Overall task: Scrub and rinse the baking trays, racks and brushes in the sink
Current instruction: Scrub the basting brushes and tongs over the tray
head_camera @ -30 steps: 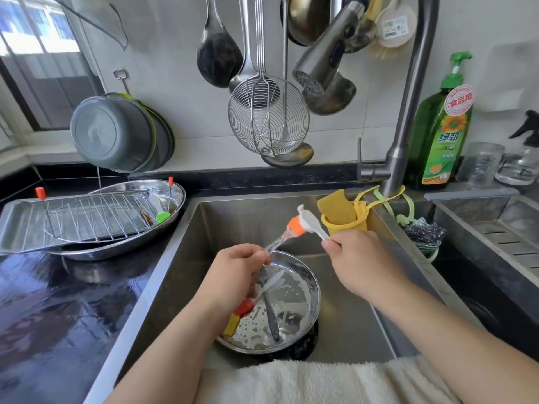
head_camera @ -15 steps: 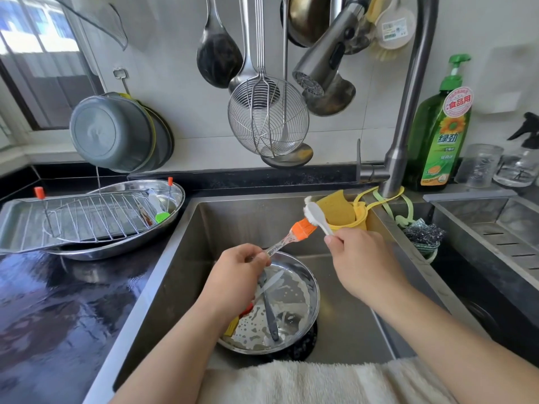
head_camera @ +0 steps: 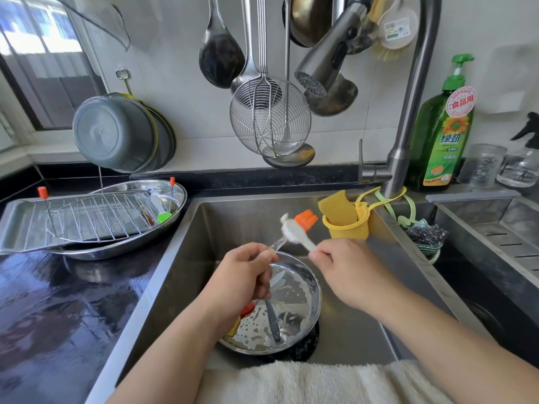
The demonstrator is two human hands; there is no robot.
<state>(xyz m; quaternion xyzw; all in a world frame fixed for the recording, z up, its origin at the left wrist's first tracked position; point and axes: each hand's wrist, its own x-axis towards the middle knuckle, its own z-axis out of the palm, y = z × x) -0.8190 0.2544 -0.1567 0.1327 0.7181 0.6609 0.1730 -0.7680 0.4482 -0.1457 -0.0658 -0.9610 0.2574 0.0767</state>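
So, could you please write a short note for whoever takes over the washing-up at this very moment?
Left hand grips the clear handle of the orange pastry brush over the sink. Right hand pinches a small white brush, its head against the pastry brush just below the bristles.
In the sink: a soapy round pan holding a few utensils.
On the counter to the left: a wire rack on a baking tray, across an oval dish with a green brush.
Left to do: finish scrubbing, rinse. Faucet shows no water.
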